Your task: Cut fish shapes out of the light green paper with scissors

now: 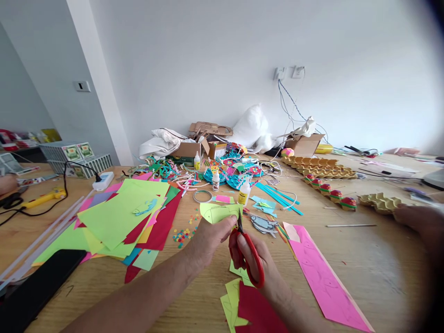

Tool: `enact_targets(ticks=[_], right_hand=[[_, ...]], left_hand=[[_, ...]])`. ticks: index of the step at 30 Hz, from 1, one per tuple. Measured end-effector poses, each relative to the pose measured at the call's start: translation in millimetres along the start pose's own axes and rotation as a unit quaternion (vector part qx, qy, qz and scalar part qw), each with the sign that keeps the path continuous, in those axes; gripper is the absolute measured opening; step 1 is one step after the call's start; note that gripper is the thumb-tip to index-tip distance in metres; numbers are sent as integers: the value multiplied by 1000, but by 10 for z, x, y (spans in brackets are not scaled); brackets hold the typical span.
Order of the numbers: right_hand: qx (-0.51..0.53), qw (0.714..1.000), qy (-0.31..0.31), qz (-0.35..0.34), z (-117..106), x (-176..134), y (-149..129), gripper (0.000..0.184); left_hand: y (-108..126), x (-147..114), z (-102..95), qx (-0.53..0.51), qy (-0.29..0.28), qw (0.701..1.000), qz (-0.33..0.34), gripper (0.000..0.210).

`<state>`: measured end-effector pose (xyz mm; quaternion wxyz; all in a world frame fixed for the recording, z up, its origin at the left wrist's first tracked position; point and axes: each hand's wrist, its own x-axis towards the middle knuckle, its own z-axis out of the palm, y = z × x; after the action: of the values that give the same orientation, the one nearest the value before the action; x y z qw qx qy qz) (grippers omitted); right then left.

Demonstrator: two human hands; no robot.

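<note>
My left hand (211, 238) pinches a piece of yellow-green paper (215, 212) with a fish outline drawn on it in pencil. My right hand (256, 254) is wrapped round red-handled scissors (256, 268), whose dark blades meet the paper's right edge beside my left thumb. Just right of the blades, a grey paper fish (264, 225) lies on the table. Below my hands are yellow-green scraps (229, 300) and a dark red sheet (258, 310). A pink strip (319, 273) with pencil outlines stretches along the right.
Coloured paper sheets (118, 217) are piled at left, near a black phone-like object (45, 286) and a yellow glue gun (43, 198). Glue bottles (244, 192) stand ahead. At right, another person's hand (416, 219) touches an egg-carton piece (379, 203).
</note>
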<state>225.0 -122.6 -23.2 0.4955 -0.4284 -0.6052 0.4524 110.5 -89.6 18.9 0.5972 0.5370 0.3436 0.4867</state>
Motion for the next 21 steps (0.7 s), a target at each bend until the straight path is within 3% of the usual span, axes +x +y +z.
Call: enact_targets(ticks=[6,21], right_hand=[[0,1000,3,-1,-13,7,-30,42],[1,1000,12,13,-14,-9,-8,43]], left_hand=[[-25,-3,-10,-3,-24,1000,3,30],[-22,10,-14,24,-15,1000,-3,27]])
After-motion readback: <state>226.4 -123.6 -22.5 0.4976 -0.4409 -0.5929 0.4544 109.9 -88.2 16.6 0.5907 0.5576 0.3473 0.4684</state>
